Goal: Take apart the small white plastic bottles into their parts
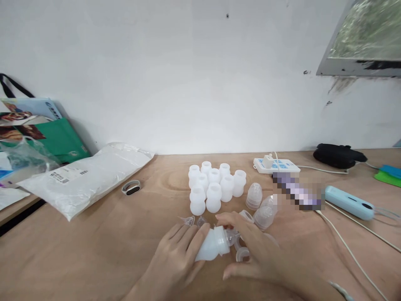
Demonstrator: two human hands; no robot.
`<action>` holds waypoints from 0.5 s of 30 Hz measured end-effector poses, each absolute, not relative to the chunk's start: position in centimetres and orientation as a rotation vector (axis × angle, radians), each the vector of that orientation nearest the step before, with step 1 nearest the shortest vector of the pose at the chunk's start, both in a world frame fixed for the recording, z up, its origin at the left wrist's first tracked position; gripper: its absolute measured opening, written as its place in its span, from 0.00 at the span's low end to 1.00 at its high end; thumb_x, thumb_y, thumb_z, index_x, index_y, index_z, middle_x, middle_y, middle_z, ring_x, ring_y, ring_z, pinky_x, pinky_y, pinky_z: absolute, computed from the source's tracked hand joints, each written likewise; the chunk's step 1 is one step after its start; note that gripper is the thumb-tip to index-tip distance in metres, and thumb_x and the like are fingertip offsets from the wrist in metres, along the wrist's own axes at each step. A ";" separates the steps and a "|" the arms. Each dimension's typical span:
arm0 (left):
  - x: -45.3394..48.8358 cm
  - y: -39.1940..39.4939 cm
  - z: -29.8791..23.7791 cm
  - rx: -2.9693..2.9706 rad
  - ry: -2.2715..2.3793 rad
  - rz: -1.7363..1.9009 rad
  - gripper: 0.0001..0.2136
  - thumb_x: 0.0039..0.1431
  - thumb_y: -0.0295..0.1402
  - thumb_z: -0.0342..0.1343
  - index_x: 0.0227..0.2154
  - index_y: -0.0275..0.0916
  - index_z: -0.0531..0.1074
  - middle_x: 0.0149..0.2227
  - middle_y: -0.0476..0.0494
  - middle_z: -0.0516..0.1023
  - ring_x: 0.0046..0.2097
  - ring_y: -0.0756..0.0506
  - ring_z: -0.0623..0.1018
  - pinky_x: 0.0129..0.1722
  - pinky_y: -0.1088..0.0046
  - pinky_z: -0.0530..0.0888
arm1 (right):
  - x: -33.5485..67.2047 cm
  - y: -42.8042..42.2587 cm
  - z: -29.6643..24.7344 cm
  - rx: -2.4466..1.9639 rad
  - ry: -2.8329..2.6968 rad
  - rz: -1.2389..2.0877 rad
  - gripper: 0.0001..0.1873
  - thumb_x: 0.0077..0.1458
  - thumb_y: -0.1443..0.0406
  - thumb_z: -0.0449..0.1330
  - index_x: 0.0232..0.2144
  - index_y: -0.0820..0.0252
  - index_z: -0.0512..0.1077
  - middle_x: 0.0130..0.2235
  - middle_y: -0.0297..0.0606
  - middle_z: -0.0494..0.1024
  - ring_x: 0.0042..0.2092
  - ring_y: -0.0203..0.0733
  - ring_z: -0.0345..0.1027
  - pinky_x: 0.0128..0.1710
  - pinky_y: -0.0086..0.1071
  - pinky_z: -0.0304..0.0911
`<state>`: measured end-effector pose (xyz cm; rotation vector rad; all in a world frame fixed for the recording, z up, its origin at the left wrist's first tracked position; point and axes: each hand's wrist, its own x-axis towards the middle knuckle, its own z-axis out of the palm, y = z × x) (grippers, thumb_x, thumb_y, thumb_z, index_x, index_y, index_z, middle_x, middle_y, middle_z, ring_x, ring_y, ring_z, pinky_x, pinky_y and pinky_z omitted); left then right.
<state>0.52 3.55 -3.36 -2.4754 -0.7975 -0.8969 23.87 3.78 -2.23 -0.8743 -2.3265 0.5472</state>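
white silicone bulb — left hand grips it; right hand seemingly pinches tip.

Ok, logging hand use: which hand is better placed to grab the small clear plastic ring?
Probably right: the right hand arches over the small clear plastic ring, while the left hand cradles the white silicone bulb.

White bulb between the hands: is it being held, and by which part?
Yes. The left hand holds the bulb by its wide body. The right hand lays fingers over its narrow neck; whether they grip cannot be told.
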 end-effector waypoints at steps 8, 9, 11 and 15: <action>0.6 3.7 -3.5 -2.272 -0.743 -0.803 0.16 0.66 0.19 0.41 0.47 0.32 0.72 0.31 0.43 0.82 0.30 0.45 0.80 0.34 0.68 0.73 | 23.1 3.2 -1.3 -1.008 -2.240 0.742 0.20 0.58 0.60 0.64 0.52 0.54 0.68 0.51 0.40 0.76 0.50 0.45 0.70 0.45 0.34 0.68; 0.6 3.6 -3.5 -2.277 -0.744 -0.803 0.16 0.65 0.18 0.41 0.47 0.32 0.72 0.31 0.43 0.82 0.30 0.45 0.79 0.33 0.68 0.73 | 23.1 3.1 -1.4 -1.061 -2.229 0.760 0.24 0.56 0.59 0.66 0.53 0.53 0.67 0.51 0.40 0.76 0.50 0.46 0.70 0.45 0.35 0.69; 0.6 3.6 -3.5 -2.284 -0.756 -0.796 0.15 0.64 0.18 0.43 0.47 0.32 0.72 0.32 0.43 0.82 0.30 0.45 0.79 0.34 0.68 0.73 | 22.9 3.2 -1.7 -1.184 -2.216 0.776 0.25 0.54 0.60 0.67 0.53 0.54 0.67 0.46 0.39 0.78 0.44 0.46 0.73 0.40 0.35 0.69; 0.5 3.5 -3.3 -2.276 -0.759 -0.800 0.15 0.64 0.18 0.44 0.48 0.33 0.72 0.33 0.43 0.82 0.32 0.45 0.80 0.35 0.68 0.73 | 22.8 3.3 -2.3 -1.154 -2.233 0.717 0.15 0.57 0.65 0.65 0.47 0.55 0.70 0.42 0.37 0.78 0.41 0.43 0.72 0.42 0.35 0.69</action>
